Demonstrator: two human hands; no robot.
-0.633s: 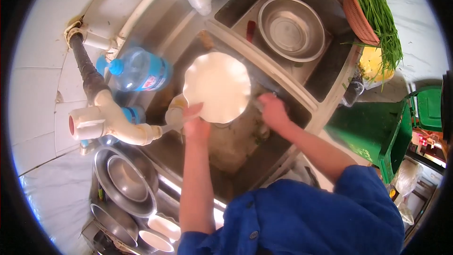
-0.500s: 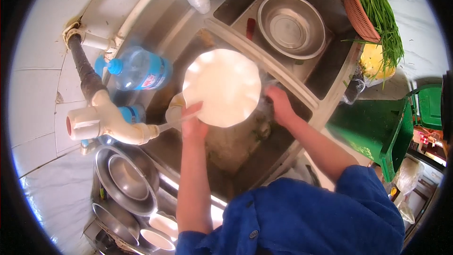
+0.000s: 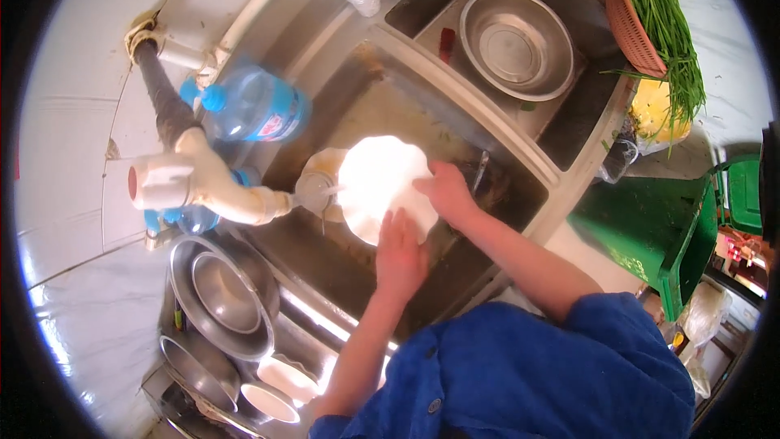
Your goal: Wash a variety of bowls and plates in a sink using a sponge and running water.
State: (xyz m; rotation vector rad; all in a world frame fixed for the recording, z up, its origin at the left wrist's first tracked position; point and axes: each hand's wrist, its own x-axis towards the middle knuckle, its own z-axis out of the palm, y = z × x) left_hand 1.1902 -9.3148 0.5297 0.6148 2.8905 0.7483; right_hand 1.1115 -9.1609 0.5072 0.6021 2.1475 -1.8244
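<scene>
Overhead view into a steel double sink (image 3: 473,107), with a scalloped white plate (image 3: 383,183) held over the larger compartment, just right of a cream plastic tap (image 3: 227,193) and with a stream of water (image 3: 327,192) at its left edge. Right hand (image 3: 447,193) curled firmly around the plate's right rim; left hand (image 3: 401,256) laid over the near rim, fingers nearly straight along the plate's face, thumb hidden, so impossible to tell whether gripping or only pressing. Step in hand, by the look of it: rinsing and rubbing the plate under running water. Next move, as a judgement: turning the plate to bring more of the rim into the stream, without loosening hold of a wet, probably slippery edge. Compared with half a second ago: plate nearer to the tap and to the body; right hand now on the rim instead of off to the right; left hand shifted from left edge to near edge; slender metal utensil (image 3: 482,167) now plainly visible beyond the right hand, apart from it.
</scene>
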